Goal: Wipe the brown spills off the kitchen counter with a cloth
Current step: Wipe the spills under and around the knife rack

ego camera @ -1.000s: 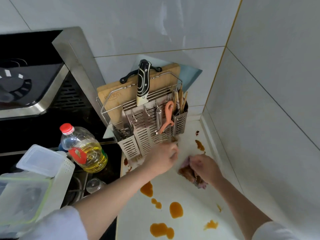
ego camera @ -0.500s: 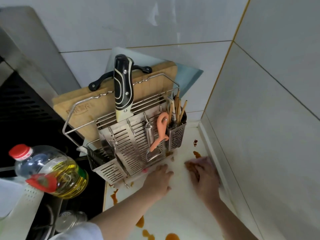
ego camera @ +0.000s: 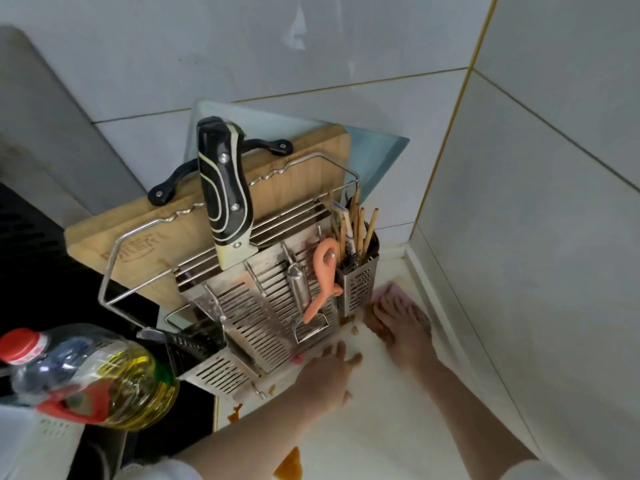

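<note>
Cloth (ego camera: pixel 393 292), pinkish and stained brown, lies flat under your right hand (ego camera: pixel 401 327) in the far corner of the white surface (ego camera: pixel 398 427), just beside the chopstick holder (ego camera: pixel 358 282) of the metal rack (ego camera: pixel 263 306). Your right fingers lie straight, pressing it down rather than gripping it. Your left hand (ego camera: pixel 329 379) rests with fingers spread at the foot of the rack and holds nothing. Keep the palm flat and the pressure even, and draw the cloth toward you so the liquid isn't pushed into the wall seam. Brown drips (ego camera: pixel 344 320) sit under the rack's front edge, so steady the rack with your left hand while you work there. More spills (ego camera: pixel 289 465) wait nearer you, and another patch (ego camera: pixel 234 413) by the stove edge.
</note>
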The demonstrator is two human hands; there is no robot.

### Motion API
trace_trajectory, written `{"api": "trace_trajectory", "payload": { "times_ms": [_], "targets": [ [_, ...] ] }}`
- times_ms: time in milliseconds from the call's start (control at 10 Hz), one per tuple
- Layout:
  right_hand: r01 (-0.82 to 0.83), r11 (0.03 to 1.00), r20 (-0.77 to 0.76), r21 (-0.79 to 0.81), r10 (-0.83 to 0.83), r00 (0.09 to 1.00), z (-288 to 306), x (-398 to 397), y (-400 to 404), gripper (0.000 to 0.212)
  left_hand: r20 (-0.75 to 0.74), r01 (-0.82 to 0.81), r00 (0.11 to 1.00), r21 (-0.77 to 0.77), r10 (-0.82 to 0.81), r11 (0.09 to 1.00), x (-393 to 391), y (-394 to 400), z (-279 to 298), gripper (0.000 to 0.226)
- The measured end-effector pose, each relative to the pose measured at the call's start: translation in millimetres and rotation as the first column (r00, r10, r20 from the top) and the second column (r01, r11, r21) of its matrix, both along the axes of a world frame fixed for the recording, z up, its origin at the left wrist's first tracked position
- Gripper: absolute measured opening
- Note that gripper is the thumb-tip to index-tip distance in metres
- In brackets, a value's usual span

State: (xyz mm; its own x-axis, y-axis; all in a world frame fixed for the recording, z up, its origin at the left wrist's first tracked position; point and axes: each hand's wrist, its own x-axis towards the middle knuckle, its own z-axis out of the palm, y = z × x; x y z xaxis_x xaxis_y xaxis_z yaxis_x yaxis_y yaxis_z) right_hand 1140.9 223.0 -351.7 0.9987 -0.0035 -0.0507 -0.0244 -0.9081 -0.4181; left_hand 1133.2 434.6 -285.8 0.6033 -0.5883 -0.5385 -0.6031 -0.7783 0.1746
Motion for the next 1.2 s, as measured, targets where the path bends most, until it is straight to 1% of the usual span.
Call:
{"api": "trace_trajectory", "payload": {
  "times_ms": [100,200,300,400,500,600,700,800,900,1000,1100,1200],
  "targets": [
    [-0.011,0.995,-0.015,0.098,0.013,1.000,-10.6,-47.8,-14.6,0.061,-0.019,0.020,1.000,0.016,-0.019,1.000,3.9,0.7,1.9,0.083],
    [0.042,0.993,-0.019,0.114,-0.040,0.999,0.8,-26.9,-20.9,0.061,-0.019,0.017,1.000,0.013,-0.017,1.000,3.5,-0.9,4.6,0.084],
    [0.086,0.987,-0.056,0.138,-0.079,0.995,12.8,28.3,-11.8,0.056,-0.011,0.011,1.000,0.023,-0.011,1.000,1.4,-0.1,1.7,0.084],
    [0.065,0.987,-0.032,0.148,-0.061,0.998,19.2,68.7,-6.3,0.049,0.020,0.012,1.000,0.016,-0.013,1.000,2.5,1.0,-1.7,0.084],
    [-0.114,0.975,0.008,0.190,0.114,0.993,14.7,43.9,-7.5,0.046,0.066,0.043,0.997,0.003,-0.044,0.999,1.9,5.9,0.9,0.082],
    [-0.115,0.970,0.030,0.215,0.111,0.993,2.8,-5.4,-22.7,0.052,0.055,0.037,0.998,-0.017,-0.036,0.999,-2.1,6.7,2.2,0.082],
    [-0.086,0.987,0.009,0.134,0.086,0.996,3.9,22.6,-23.4,0.054,0.036,0.035,0.999,0.001,-0.035,0.999,-3.2,2.9,3.6,0.083],
    [-0.065,0.992,-0.043,0.107,0.070,0.997,17.9,63.1,-0.4,0.058,0.043,0.066,0.997,0.043,-0.067,0.997,-3.0,0.9,5.0,0.082],
    [-0.193,0.960,0.001,0.202,0.197,0.980,28.4,60.6,4.2,0.053,0.049,0.081,0.995,0.049,-0.083,0.996,-3.2,2.4,3.5,0.081],
    [-0.108,0.950,0.005,0.292,0.111,0.994,12.4,32.4,-16.6,0.049,0.044,0.094,0.994,0.049,-0.097,0.994,-4.9,3.5,0.6,0.080],
    [-0.011,0.970,0.026,0.243,0.005,1.000,20.1,54.5,-13.4,0.048,0.038,0.088,0.995,0.053,-0.090,0.995,-3.7,1.7,2.1,0.079],
    [-0.019,0.980,-0.158,0.199,0.051,0.986,58.8,75.5,15.2,0.059,0.024,0.090,0.996,0.056,-0.091,0.994,-3.2,1.6,3.3,0.079]
  ]
}}
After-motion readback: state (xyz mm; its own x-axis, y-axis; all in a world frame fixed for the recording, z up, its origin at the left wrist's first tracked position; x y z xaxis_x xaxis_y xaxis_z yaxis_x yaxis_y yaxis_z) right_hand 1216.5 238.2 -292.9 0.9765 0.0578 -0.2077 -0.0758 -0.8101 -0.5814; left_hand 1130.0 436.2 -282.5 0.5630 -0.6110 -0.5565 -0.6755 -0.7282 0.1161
